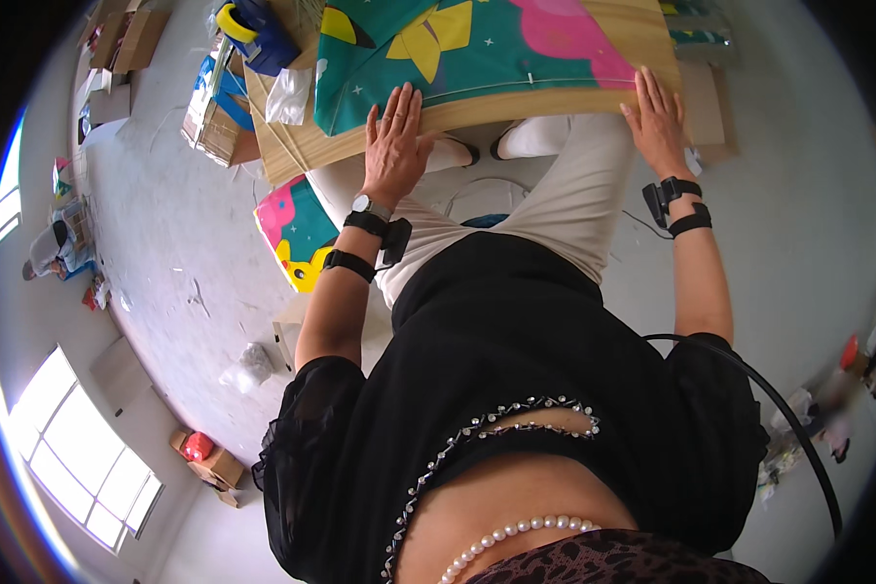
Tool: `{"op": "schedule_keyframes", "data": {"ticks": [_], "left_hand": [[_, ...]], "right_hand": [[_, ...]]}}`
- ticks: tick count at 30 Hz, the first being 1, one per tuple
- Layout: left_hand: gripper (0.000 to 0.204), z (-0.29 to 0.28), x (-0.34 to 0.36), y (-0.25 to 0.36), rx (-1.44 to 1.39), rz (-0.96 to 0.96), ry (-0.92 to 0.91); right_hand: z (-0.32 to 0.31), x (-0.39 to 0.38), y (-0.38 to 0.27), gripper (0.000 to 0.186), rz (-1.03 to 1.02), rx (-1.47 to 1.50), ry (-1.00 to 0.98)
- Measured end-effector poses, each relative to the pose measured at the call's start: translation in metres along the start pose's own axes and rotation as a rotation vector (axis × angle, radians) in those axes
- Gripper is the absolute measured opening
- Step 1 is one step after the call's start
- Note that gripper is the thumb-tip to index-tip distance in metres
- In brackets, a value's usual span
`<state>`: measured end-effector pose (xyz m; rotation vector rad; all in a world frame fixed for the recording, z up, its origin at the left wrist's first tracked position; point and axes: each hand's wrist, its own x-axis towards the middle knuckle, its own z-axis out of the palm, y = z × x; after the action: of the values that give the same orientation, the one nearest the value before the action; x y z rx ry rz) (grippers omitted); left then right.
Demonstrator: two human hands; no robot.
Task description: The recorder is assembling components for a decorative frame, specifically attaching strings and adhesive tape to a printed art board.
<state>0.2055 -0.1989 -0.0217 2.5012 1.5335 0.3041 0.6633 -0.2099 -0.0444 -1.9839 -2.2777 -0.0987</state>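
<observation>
A green printed sheet [516,58] with yellow and pink shapes lies spread on the wooden table [282,151]. A thin pale line runs across it near its near edge. My left hand [396,146] rests with fingers stretched out on the sheet's near edge, towards its left corner. At the right end of that edge, my right hand [658,122] lies with its fingers extended, touching the sheet and the wood. Neither hand holds anything.
Left on the table are a white plastic piece [289,96] and a blue-and-yellow tape dispenser [259,39]. Cardboard boxes [214,127] stand beyond the table's left side. A similar printed sheet [297,234] hangs or lies low beside my left forearm. A black cable [784,404] curves at right.
</observation>
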Motion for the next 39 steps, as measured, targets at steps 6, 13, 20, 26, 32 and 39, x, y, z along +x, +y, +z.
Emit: {"op": "schedule_keyframes", "data": {"ticks": [6,13,20,26,32,39], "left_hand": [[0.074,-0.002,-0.008,-0.003,-0.009,-0.020,-0.004],[0.073,0.001,-0.011,-0.001,0.008,-0.055,0.028],[0.075,-0.014,0.003,0.011,-0.051,-0.020,0.041],[0.078,-0.005,0.025,0.014,-0.125,0.203,0.023],[0.073,0.006,0.022,-0.017,-0.179,0.323,0.024],[0.069,0.013,0.019,-0.030,-0.173,0.374,-0.025]], "right_hand": [[0.003,-0.008,0.006,0.068,0.034,0.007,0.006],[0.003,-0.010,0.009,0.068,0.063,-0.040,-0.011],[-0.021,0.023,-0.052,0.067,0.008,0.039,0.035],[-0.061,0.068,-0.152,0.064,-0.210,0.202,0.101],[-0.091,0.163,-0.278,0.039,-0.455,0.624,0.154],[-0.045,0.273,-0.395,0.034,-0.390,0.965,-0.132]]}}
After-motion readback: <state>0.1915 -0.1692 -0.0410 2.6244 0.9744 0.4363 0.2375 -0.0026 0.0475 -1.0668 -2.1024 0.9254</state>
